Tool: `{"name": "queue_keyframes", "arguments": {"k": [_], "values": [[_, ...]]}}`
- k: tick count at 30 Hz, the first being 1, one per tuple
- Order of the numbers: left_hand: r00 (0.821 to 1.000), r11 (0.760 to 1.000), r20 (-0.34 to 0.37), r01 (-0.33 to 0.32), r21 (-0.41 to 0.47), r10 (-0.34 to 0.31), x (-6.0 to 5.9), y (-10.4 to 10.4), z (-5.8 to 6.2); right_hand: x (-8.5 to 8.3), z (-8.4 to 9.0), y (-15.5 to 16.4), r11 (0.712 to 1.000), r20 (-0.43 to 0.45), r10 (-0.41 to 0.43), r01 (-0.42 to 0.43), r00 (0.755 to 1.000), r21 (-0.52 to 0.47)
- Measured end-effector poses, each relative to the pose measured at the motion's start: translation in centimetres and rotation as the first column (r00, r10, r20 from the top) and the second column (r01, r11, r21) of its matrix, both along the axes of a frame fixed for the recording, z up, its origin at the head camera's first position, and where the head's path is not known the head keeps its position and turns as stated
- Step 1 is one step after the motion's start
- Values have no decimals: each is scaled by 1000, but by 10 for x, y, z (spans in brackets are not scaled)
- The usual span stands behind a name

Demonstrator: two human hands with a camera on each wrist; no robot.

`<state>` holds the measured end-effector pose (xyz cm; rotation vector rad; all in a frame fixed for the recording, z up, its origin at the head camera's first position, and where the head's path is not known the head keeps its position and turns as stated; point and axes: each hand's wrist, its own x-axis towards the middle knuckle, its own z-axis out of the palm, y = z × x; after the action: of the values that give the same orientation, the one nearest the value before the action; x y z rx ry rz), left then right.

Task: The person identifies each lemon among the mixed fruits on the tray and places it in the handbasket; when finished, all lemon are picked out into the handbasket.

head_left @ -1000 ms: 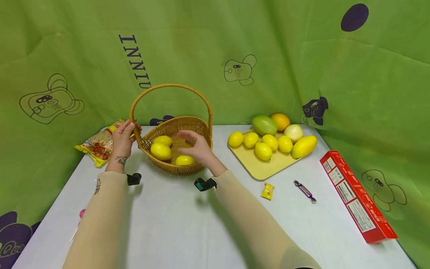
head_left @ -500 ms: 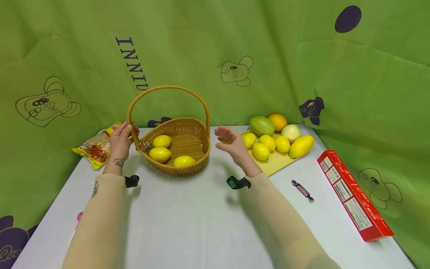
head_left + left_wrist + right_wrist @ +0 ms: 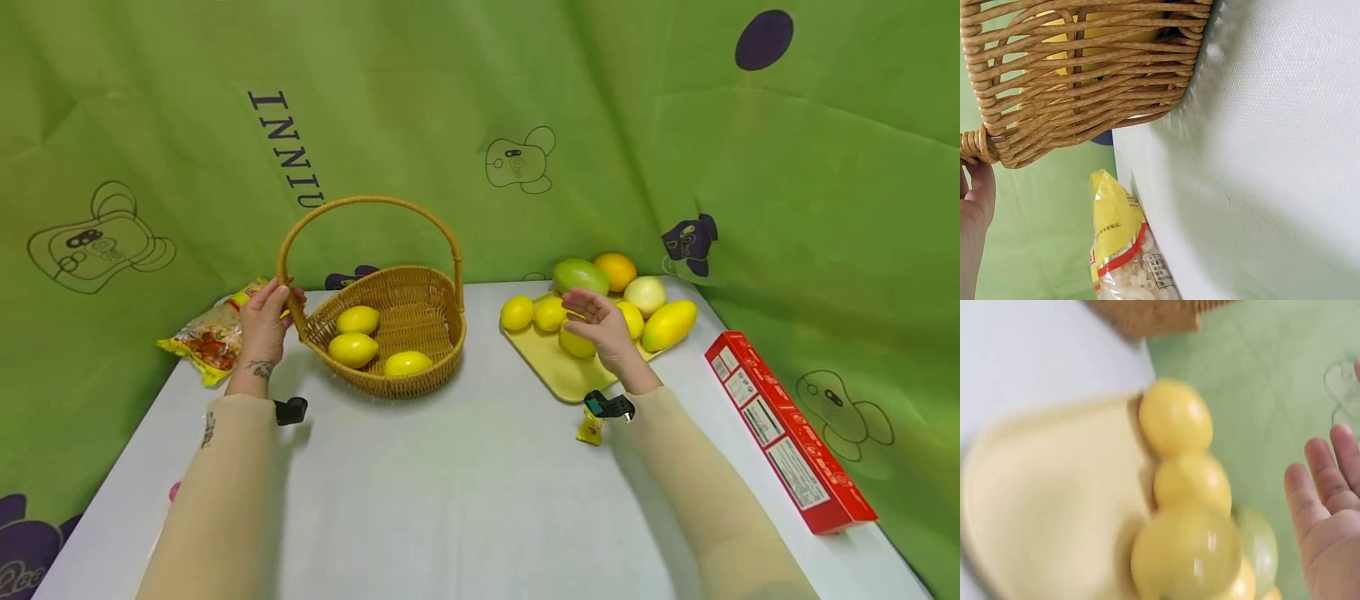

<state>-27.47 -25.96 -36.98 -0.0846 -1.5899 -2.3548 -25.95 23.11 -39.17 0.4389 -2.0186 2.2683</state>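
A wicker basket (image 3: 397,382) with a tall hoop handle (image 3: 367,202) stands at the back left of the table, with three lemons (image 3: 352,349) inside. My left hand (image 3: 266,317) grips the foot of the handle on the basket's left side; the left wrist view shows the weave (image 3: 1085,75) close up. My right hand (image 3: 592,317) hovers open, palm up, over the yellow tray (image 3: 555,375), just above a lemon (image 3: 573,343). Two more lemons (image 3: 517,312) lie to its left. In the right wrist view the straight fingers (image 3: 1329,494) are beside blurred lemons (image 3: 1175,419).
Behind the tray's lemons sit a green mango (image 3: 579,275), an orange (image 3: 617,271), a pale round fruit (image 3: 645,294) and a yellow mango (image 3: 670,325). A snack bag (image 3: 206,337) lies left of the basket. A yellow candy (image 3: 590,427) and a red box (image 3: 787,429) lie right.
My right hand has left the basket empty and swung right across the table to above the tray. The left hand has stayed on the handle.
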Motion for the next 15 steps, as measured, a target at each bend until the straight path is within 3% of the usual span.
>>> {"name": "queue_keyframes", "arguments": {"k": [6, 15], "values": [[1000, 1000, -12, 13, 21, -13, 2, 0, 1, -8, -9, 27, 996, 4, -7, 6, 1000, 92], [1000, 1000, -18, 12, 12, -11, 1, 1, 0, -17, -22, 41, 955, 101, -49, 17, 994, 296]]}}
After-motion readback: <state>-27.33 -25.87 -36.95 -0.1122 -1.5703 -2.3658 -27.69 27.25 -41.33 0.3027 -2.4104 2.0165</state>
